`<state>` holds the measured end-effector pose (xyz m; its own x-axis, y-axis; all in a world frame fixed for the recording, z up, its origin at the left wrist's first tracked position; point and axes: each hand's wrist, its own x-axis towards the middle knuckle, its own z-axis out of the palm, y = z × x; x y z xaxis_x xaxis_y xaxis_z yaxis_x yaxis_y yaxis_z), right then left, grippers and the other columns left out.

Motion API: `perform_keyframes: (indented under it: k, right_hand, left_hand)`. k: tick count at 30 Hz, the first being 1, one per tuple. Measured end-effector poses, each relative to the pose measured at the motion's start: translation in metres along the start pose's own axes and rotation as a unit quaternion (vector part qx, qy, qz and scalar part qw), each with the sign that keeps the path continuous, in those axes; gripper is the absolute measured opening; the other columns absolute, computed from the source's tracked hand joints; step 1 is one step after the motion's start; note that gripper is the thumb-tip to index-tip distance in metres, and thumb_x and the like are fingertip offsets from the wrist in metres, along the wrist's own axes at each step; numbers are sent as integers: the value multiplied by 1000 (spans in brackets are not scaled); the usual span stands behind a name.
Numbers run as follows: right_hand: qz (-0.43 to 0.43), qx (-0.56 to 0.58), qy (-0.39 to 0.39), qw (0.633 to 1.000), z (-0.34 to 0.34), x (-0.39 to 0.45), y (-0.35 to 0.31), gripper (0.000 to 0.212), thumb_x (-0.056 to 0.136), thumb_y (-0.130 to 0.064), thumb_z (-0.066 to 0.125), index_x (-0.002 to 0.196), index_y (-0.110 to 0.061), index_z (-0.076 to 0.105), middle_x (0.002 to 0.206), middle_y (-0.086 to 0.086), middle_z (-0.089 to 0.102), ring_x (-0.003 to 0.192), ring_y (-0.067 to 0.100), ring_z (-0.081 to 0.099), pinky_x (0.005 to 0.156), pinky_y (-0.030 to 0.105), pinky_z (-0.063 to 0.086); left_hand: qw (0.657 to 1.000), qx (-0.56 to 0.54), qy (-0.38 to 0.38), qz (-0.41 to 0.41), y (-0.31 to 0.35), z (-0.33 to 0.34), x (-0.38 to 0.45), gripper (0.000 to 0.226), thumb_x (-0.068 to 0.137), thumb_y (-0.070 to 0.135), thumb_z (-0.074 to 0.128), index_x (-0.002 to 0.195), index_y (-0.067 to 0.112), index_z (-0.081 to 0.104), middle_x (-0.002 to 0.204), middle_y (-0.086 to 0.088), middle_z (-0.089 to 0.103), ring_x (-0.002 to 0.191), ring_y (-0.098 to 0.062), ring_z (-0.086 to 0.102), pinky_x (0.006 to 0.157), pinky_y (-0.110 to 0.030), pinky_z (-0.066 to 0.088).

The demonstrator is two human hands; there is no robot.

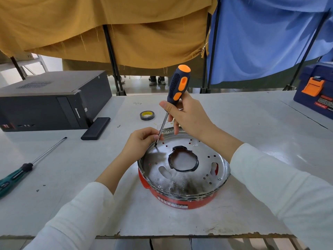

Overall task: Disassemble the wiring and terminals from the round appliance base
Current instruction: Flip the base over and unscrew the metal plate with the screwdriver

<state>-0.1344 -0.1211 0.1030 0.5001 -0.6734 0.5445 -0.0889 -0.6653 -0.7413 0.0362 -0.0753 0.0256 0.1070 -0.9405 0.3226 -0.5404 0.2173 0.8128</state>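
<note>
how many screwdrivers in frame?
2. The orange-and-dark-blue-handled screwdriver is held by the right hand, its tip on the round metal appliance base beside the left hand. The green-and-black-handled screwdriver lies on the grey table, far left.

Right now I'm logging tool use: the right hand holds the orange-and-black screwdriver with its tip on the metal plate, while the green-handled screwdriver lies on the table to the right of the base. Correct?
One detail is wrong. The head view shows the green-handled screwdriver lying to the left of the base, not the right. The rest stands: the right hand holds the orange-and-black screwdriver, tip on the metal plate.
</note>
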Motion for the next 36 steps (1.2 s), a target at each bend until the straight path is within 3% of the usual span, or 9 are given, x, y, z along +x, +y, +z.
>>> perform_keyframes:
  k: [8,12,19,23,28,33,36]
  right_hand:
    - [29,-1,-5,1000,1,6,-4,29,91,-42,58,109,-28,40,62,-2,65,36,21,58,43,18,45]
    - [42,0,-23,999,1,16,-8,32,92,-40,59,113,-27,39,62,-3,61,37,17,57,42,20,45]
    - [58,39,-7,998,15,30,-7,23,89,-42,61,100,-29,45,70,-5,56,36,12,47,43,21,43]
    - [71,60,22,995,26,35,-3,23,88,-44,61,89,-28,46,82,4,57,39,4,45,45,21,41]
    - [54,87,30,994,34,40,2,21,91,-39,60,88,-23,47,78,6,54,40,5,45,46,20,40]
    - [56,117,57,990,37,44,12,14,92,-34,59,88,-28,47,73,-10,52,48,-3,51,60,24,37]
    - [54,129,60,988,38,45,15,13,92,-34,59,89,-28,48,71,-11,51,50,-3,51,60,24,36]
  left_hand:
    - [999,35,-12,-17,0,-2,2,25,94,12,52,84,25,70,83,17,69,80,2,59,70,-4,40]
    - [998,48,-39,-19,2,-4,3,27,96,16,50,85,33,68,85,26,68,85,9,58,73,-2,39]
    - [999,13,-34,-41,2,-1,3,25,98,19,48,92,26,71,91,21,71,94,8,60,86,-10,40]
    - [998,3,-19,-55,1,0,4,26,98,18,47,91,27,71,87,21,72,91,10,59,81,-7,39]
    - [997,5,-41,-67,1,-7,11,22,96,18,52,92,30,70,91,20,72,91,10,60,80,-6,40]
    - [986,-165,-21,-21,6,-6,19,22,96,9,51,107,17,67,98,7,74,97,-5,67,85,-13,48]
    - [974,-224,-8,-12,4,-2,21,22,95,0,47,100,8,67,89,-3,75,81,-16,71,77,-18,51]
